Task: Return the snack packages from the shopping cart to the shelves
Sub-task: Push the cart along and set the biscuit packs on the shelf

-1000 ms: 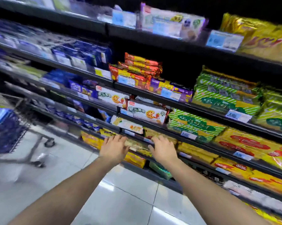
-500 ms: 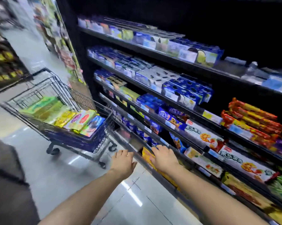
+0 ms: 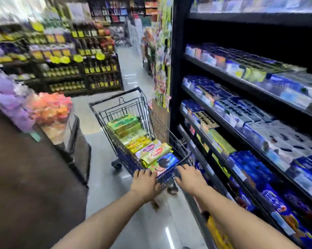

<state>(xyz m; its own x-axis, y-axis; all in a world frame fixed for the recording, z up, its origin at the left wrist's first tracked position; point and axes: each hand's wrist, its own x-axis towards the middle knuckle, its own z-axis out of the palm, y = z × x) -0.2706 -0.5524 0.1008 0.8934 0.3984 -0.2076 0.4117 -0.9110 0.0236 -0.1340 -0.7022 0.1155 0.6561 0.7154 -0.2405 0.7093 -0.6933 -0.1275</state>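
Observation:
A dark wire shopping cart (image 3: 115,112) stands in the aisle beside the black shelves (image 3: 245,83). Inside it lie several snack packages in a row: green ones (image 3: 124,124) at the far end, yellow ones (image 3: 138,142), a pink-and-green pack (image 3: 154,151) and a blue cookie pack (image 3: 168,160) nearest me. My left hand (image 3: 145,183) and my right hand (image 3: 189,177) reach over the cart's near rim with fingers stretched out flat, on either side of the blue pack. Neither hand holds anything.
The shelves on the right carry mostly blue boxes (image 3: 250,166) and yellow packs low down (image 3: 218,232). A brown display stand (image 3: 34,177) with purple and orange bags (image 3: 49,108) stands at the left. Grey floor (image 3: 105,177) runs between them. Bottle shelves (image 3: 79,69) close the far end.
My view has swung left from the shelf to the cart. Both hands have left the lower shelf edge and now hover at the cart's near rim.

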